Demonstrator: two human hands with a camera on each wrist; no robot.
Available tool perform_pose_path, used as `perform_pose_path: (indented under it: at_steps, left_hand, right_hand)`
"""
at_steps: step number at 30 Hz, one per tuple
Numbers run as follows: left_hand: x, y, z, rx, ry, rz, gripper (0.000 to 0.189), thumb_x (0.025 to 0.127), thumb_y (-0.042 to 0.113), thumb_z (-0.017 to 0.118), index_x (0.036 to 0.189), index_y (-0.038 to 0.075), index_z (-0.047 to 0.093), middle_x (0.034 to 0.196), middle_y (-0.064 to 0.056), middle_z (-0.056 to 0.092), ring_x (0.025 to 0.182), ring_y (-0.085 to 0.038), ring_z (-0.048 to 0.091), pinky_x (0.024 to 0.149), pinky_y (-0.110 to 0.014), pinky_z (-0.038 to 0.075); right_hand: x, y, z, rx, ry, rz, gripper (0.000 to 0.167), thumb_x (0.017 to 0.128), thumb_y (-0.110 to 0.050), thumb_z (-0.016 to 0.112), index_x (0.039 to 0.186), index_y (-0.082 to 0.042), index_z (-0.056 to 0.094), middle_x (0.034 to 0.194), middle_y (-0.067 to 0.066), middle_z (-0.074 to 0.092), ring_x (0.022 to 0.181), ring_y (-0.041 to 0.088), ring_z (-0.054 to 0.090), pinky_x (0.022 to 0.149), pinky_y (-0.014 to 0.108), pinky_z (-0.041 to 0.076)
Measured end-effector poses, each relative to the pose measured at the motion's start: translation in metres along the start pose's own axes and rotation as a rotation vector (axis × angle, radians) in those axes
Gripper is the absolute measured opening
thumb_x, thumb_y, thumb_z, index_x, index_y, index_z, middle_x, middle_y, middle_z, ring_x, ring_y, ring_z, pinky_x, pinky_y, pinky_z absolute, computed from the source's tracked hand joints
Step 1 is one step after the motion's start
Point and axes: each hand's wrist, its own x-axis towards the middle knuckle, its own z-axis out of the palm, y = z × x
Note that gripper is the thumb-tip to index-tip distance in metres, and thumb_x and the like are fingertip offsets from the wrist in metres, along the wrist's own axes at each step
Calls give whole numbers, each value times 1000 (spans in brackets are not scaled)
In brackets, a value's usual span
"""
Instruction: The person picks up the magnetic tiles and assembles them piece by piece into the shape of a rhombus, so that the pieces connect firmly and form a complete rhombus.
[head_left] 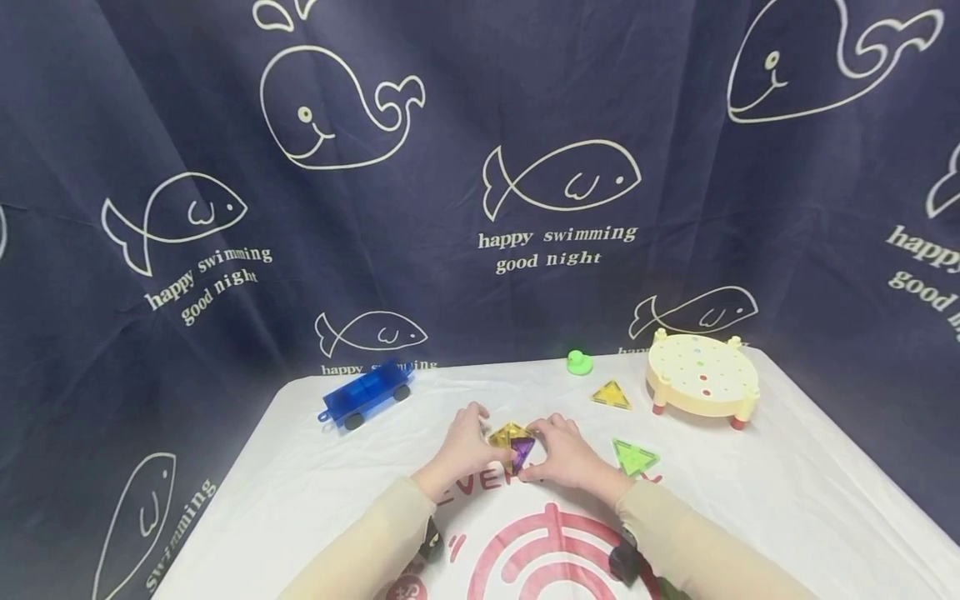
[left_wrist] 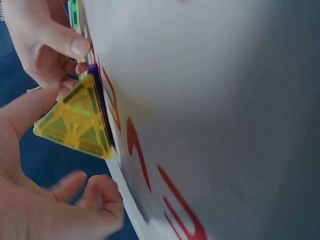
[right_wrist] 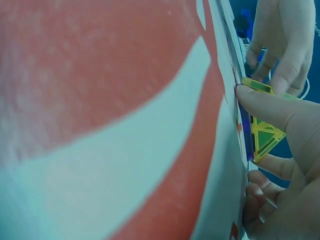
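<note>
A purple triangular magnetic tile lies flat on the table, with yellow triangular magnetic tiles leaning up from it. My right hand pinches the purple tile between thumb and a finger, seen in the right wrist view at its edge. Opposite, my left hand sits beside the yellow tiles. Its thumb reaches a tilted yellow tile, while the other fingers bend loosely, apart from it in the left wrist view. How many yellow tiles stand there is partly hidden.
A blue wheeled car base stands back left. On the right are a green triangular tile, a loose yellow tile, a small green duck and a round cream pegboard with short legs. A dark printed curtain hangs behind.
</note>
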Motion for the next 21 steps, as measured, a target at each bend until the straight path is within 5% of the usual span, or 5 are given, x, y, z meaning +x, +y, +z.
perform_pose_path:
  at_steps: [4,8,14,21]
  left_hand:
    - [1,0,-4,5,-87,123,79,71,18,89,139,0,52,134,-21,59,116,-37,60,102,-53,49]
    - [0,-1,-3,6,-160,152,68,75,16,87,136,5,58,129,-13,66,115,-31,63,102,-50,50]
    - [3,-3,0,10,-150,183,48,75,11,86,120,9,69,109,-3,71,101,-21,66,96,-42,53]
    - [0,-3,-5,41,-122,169,47,73,12,87,116,8,68,106,-4,72,95,-21,65,91,-43,54]
  right_hand:
    - [0,3,-5,37,-18,-28,76,65,-30,95,127,1,64,102,6,56,100,28,52,93,51,49]
    - [-3,6,-9,69,-46,-82,69,69,-22,91,128,1,62,105,9,59,103,31,55,96,54,48]
    - [-8,9,-17,123,-74,-158,58,81,-19,83,130,3,60,113,13,62,108,35,59,98,55,49]
    - [-14,14,-30,146,-114,-189,50,91,-20,76,133,3,59,126,19,64,119,40,60,104,57,46]
